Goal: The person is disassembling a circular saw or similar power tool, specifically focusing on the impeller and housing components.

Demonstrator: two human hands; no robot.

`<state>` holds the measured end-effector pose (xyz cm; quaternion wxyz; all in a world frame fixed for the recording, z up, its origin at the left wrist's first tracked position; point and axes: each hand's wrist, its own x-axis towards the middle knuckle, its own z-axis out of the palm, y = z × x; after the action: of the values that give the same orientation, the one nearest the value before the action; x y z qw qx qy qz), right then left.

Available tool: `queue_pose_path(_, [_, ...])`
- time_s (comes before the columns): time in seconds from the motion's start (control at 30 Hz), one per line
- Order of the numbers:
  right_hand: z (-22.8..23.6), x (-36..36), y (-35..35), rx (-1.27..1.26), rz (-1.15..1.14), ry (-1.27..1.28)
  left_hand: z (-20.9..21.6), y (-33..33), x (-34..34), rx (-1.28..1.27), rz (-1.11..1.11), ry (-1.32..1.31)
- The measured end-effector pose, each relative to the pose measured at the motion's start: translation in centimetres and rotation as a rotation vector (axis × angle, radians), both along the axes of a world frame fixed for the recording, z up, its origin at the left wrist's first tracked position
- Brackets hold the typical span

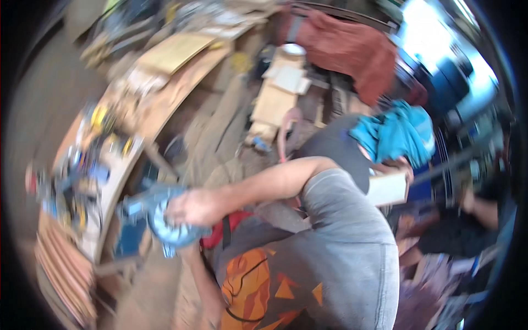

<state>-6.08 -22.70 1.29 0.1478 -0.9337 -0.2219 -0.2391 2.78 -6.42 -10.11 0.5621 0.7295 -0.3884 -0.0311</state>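
A blue power tool (175, 223) with a round, ribbed body is at the left of centre, smeared by motion. My right hand (195, 207) is closed on top of it, with the right arm reaching across from the right. From below, my left forearm (204, 283) rises toward the tool's underside. The left hand's fingers are hidden there, so their grip does not show. A red thing (228, 226) lies close by the right wrist, too blurred to name.
At left, a long wooden bench (165, 118) carries boards, hand tools and clutter. Stacked wood strips (63, 269) stand below. Beyond are pale boards (275, 102) and a reddish cloth (346, 49). At right, a person with a teal cloth (396, 132) is near a white-faced board (388, 188); another dark-clad person (456, 231) sits.
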Motion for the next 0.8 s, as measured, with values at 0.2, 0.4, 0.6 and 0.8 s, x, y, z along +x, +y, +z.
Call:
queue_pose_path(0.2, [3.0, -2.3, -1.4, -0.262, -0.129, 0.084, 0.3, -2.6, -0.5, 0.028, -0.133, -0.045])
queue_pose_path(0.4, [4.3, -2.7, -3.4, -0.271, -0.134, 0.127, 1.3, -4.6, -0.9, 0.023, -0.262, -0.061])
queue_pose_path(0.6, [3.9, -1.7, -0.4, -0.119, -0.426, 0.393, 2.5, -4.3, 0.8, -0.001, -0.242, -0.085])
queue_pose_path(0.8, [5.6, -0.8, -1.7, -0.200, -0.248, 0.430, 4.1, -4.3, 1.7, -0.110, -0.192, -0.099])
